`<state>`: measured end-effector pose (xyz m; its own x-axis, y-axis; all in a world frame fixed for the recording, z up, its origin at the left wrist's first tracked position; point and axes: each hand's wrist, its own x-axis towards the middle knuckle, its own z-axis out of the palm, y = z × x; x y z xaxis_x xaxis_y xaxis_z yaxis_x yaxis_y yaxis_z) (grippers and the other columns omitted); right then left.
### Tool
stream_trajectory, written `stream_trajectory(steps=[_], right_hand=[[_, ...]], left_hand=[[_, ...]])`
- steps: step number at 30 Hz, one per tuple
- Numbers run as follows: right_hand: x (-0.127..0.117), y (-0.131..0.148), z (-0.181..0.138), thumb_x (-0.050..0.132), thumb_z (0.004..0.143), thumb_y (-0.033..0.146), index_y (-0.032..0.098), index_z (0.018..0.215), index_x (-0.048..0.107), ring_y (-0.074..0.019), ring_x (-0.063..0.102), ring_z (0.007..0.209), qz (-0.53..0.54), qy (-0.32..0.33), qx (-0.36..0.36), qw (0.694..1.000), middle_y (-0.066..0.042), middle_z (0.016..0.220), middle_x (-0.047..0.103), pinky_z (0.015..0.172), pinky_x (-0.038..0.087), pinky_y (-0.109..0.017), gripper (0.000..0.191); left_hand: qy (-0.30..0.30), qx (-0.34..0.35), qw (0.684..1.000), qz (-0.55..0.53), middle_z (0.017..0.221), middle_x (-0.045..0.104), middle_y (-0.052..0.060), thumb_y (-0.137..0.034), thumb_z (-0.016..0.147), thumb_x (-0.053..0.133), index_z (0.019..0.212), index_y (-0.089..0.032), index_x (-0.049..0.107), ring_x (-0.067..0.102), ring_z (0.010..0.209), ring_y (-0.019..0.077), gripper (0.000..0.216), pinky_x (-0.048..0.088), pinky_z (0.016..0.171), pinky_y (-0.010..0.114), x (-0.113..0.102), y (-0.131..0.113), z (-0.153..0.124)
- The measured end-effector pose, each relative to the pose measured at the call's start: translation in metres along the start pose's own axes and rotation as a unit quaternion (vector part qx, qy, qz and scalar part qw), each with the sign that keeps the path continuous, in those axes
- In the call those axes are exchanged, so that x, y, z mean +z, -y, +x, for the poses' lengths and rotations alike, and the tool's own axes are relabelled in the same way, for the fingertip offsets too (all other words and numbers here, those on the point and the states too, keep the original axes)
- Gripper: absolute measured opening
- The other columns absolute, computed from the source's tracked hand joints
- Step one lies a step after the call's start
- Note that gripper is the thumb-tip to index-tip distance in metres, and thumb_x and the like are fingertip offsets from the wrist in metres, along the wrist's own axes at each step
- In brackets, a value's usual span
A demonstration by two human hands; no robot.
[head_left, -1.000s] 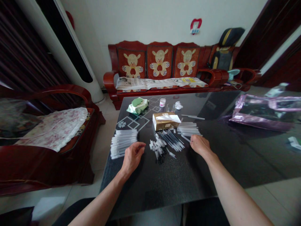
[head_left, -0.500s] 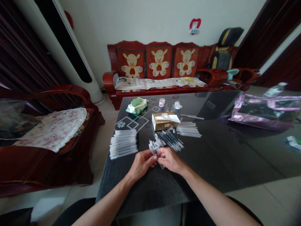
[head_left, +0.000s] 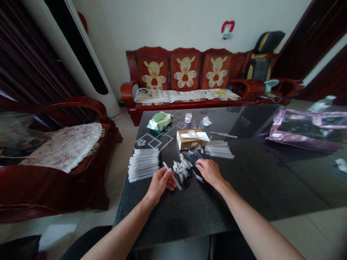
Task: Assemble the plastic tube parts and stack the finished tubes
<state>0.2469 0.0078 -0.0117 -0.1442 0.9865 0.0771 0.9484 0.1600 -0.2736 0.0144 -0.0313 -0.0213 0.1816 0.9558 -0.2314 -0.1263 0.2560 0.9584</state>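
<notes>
My left hand (head_left: 160,183) pinches a frosted white pen barrel (head_left: 172,176) between thumb and fingers, tilted above the dark table. My right hand (head_left: 210,171) has its fingers curled over the near ends of a bundle of thin dark pen refills (head_left: 192,156); its fingertips are partly hidden there. Between my hands lies a loose heap of small white and black pen caps (head_left: 183,168). A white-ended piece (head_left: 199,178) rests just below my right fingers. Left of the heap, finished-looking pens (head_left: 144,164) lie in a neat stack. More white barrels (head_left: 220,149) lie to the right.
A gold tissue box (head_left: 193,140) stands behind the refills. Farther back are a green wipes pack (head_left: 159,122), a small white cup (head_left: 188,117), a crumpled tissue (head_left: 206,121) and two loose white tubes (head_left: 223,134). A pink-edged clear bag (head_left: 306,130) lies at right.
My hands were together over the caps and have moved apart. The left now holds a barrel up to the left; the right has gone up and right onto the refills.
</notes>
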Motion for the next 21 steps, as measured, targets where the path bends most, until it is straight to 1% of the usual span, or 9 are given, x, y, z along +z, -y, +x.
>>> stream_trajectory(steps=[3, 5, 9, 16, 21], right_hand=[[0.007, 0.011, 0.000, 0.050, 0.088, 0.030, 0.024, 0.093, 0.067, -0.0182, 0.066, 0.084, -0.035, 0.026, -0.022, 0.999, -0.004, 0.087, 0.073, 0.070, 0.039, -0.024, 0.019], [0.011, 0.017, -0.001, 0.049, 0.089, 0.031, 0.022, 0.094, 0.066, -0.0188, 0.066, 0.082, -0.058, 0.038, -0.022, 0.997, -0.006, 0.086, 0.072, 0.068, 0.039, -0.025, 0.020], [0.015, 0.018, 0.000, 0.049, 0.089, 0.030, 0.020, 0.093, 0.064, -0.0196, 0.067, 0.081, -0.085, 0.046, -0.018, 0.995, -0.007, 0.084, 0.072, 0.066, 0.039, -0.026, 0.018], [0.013, 0.017, 0.000, 0.049, 0.088, 0.028, 0.019, 0.088, 0.063, -0.0190, 0.066, 0.080, -0.092, 0.054, -0.022, 0.994, -0.007, 0.083, 0.071, 0.065, 0.037, -0.025, 0.017], [0.009, 0.017, 0.002, 0.049, 0.087, 0.028, 0.020, 0.087, 0.063, -0.0179, 0.065, 0.079, -0.069, 0.042, 0.003, 0.997, -0.006, 0.082, 0.071, 0.065, 0.036, -0.024, 0.017]], left_hand=[[0.003, -0.015, 0.999, -0.031, 0.061, 0.065, 0.004, -0.051, 0.081, 0.055, 0.082, -0.015, 0.051, 0.062, 0.048, 0.0136, 0.036, 0.047, 0.044, 0.021, 0.001, -0.001, -0.001], [0.002, -0.019, 0.999, -0.047, 0.062, 0.066, 0.004, -0.051, 0.081, 0.055, 0.082, -0.015, 0.051, 0.062, 0.049, 0.0134, 0.036, 0.047, 0.044, 0.021, 0.000, -0.001, -0.001], [-0.007, -0.025, 0.998, -0.064, 0.063, 0.066, 0.004, -0.049, 0.080, 0.058, 0.084, -0.016, 0.051, 0.062, 0.050, 0.0132, 0.035, 0.047, 0.045, 0.020, -0.002, -0.002, -0.001], [0.001, -0.023, 0.997, -0.075, 0.065, 0.067, 0.006, -0.048, 0.081, 0.057, 0.086, -0.015, 0.051, 0.063, 0.052, 0.0138, 0.034, 0.047, 0.047, 0.021, -0.004, 0.000, 0.000], [0.009, -0.014, 0.996, -0.093, 0.071, 0.068, 0.007, -0.049, 0.082, 0.056, 0.090, -0.015, 0.052, 0.064, 0.055, 0.0143, 0.035, 0.048, 0.050, 0.022, -0.004, 0.001, 0.001]])
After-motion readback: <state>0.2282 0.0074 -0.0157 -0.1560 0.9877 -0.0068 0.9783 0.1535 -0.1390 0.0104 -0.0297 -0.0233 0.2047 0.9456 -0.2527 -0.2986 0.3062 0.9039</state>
